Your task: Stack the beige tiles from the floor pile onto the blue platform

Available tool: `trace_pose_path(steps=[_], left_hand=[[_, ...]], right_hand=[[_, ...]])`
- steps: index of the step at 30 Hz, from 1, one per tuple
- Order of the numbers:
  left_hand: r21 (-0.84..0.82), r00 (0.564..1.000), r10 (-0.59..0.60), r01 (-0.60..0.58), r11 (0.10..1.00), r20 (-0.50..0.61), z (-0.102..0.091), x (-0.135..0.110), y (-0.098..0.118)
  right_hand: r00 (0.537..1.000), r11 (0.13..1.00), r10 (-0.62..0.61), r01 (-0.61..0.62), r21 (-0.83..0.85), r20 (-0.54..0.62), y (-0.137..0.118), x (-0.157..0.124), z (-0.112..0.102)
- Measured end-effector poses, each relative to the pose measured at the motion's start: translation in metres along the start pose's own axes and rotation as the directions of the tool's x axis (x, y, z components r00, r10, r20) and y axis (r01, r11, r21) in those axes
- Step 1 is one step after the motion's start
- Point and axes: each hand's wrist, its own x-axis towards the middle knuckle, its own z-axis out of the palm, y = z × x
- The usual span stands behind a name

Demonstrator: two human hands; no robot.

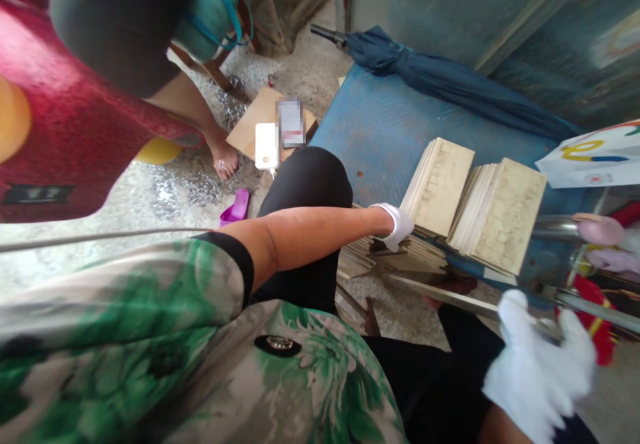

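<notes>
My left hand (399,227), in a white glove, is at the near edge of the blue surface, beside a left stack of thin pale boards (445,187). Its fingers point down and away, mostly hidden, so their grip does not show. Below it are more thin board edges (420,257). A right stack of thin boards (510,217) leans beside the first, with faint marks on its top board. My right hand (540,357), also white-gloved, is at the lower right, its fingers curled around a small greyish metallic thing that I cannot make out. A long narrow strip (450,295) reaches toward this hand.
A folded dark blue umbrella (450,91) lies along the back of the blue surface (370,124). A white printed bag (595,154) stands at right. On a cardboard box (250,124) are a white device (267,145) and a phone. A purple slipper (235,207) and another person's foot (225,159) are on the floor.
</notes>
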Motion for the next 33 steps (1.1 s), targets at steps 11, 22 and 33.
trace_pose_path(steps=[11,22,33], left_hand=[[-0.062,0.995,0.035,-0.041,0.997,-0.096,-0.005,0.002,0.002],[-0.087,0.995,0.023,-0.032,0.996,-0.099,-0.007,-0.008,-0.004],[-0.139,0.995,-0.072,0.061,0.988,-0.072,0.003,0.006,-0.007]], right_hand=[[0.982,0.913,0.044,0.035,-0.406,0.184,0.057,-0.021,0.103],[0.978,0.891,0.004,0.091,-0.445,0.207,0.083,-0.023,0.149],[0.964,0.889,-0.039,0.154,-0.431,0.264,0.080,-0.025,0.145]])
